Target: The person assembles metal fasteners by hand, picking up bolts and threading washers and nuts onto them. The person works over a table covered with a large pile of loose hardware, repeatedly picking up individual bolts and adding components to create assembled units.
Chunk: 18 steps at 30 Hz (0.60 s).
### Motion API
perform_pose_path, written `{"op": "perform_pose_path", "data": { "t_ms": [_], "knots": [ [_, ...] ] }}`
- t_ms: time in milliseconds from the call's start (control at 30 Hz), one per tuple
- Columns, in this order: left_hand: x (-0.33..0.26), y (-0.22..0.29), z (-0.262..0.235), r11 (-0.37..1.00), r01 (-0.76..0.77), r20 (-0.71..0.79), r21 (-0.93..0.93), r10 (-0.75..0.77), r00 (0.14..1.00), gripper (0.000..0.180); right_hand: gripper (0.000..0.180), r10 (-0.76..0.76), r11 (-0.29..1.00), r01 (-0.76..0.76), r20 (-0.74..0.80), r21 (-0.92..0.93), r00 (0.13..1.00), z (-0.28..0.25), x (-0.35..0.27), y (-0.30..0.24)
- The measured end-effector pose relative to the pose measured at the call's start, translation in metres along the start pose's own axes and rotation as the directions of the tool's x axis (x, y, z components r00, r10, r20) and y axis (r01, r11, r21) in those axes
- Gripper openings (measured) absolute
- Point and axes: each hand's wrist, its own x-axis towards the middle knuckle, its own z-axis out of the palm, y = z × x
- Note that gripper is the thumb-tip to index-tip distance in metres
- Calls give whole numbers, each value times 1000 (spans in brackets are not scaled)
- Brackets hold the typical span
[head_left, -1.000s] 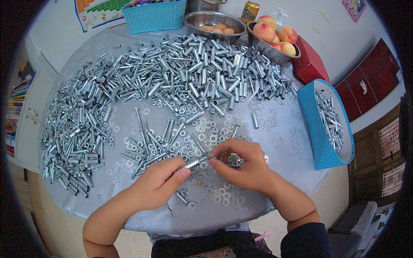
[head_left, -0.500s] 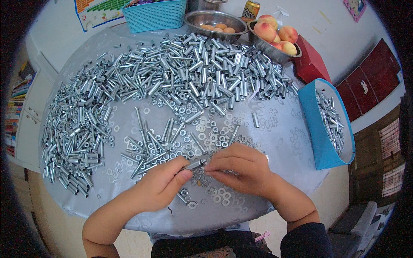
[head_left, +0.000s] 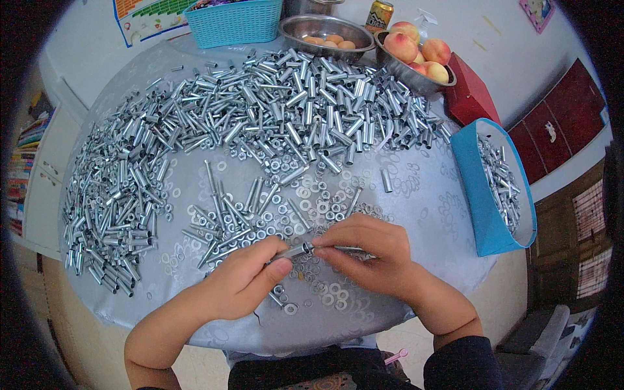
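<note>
My left hand pinches a shiny metal sleeve between thumb and fingers, its end pointing right. Close against that end, my right hand has its fingertips pressed together. A slim bolt shows between the right fingers, running back toward the palm; how far its tip enters the sleeve is hidden by the fingertips. Just beyond the hands lie loose long bolts, flat washers and nuts. More washers are scattered near the table's front edge.
A large heap of metal sleeves curves across the table's far and left sides. At the right stands a blue fabric bin holding metal pieces. Along the back are a blue basket, a steel bowl with eggs and a bowl of peaches.
My right fingers have shifted slightly at the sleeve's end, and the slim bolt between them now shows more clearly. My left hand stays almost in place.
</note>
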Motion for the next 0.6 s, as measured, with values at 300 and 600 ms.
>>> {"op": "perform_pose_path", "data": {
  "t_ms": [300, 600],
  "knots": [
    [0, 3, 1, 999, 25, -25, -27, -25, 999, 20, 24, 3, 1000, -3, 14, 11, 1000, 2, -3, 1],
    [0, -1, 1, 1000, 29, -11, -11, -29, 1000, 20, 22, 35, 997, -36, 13, 61, 999, 2, -2, 4]
  ]
}}
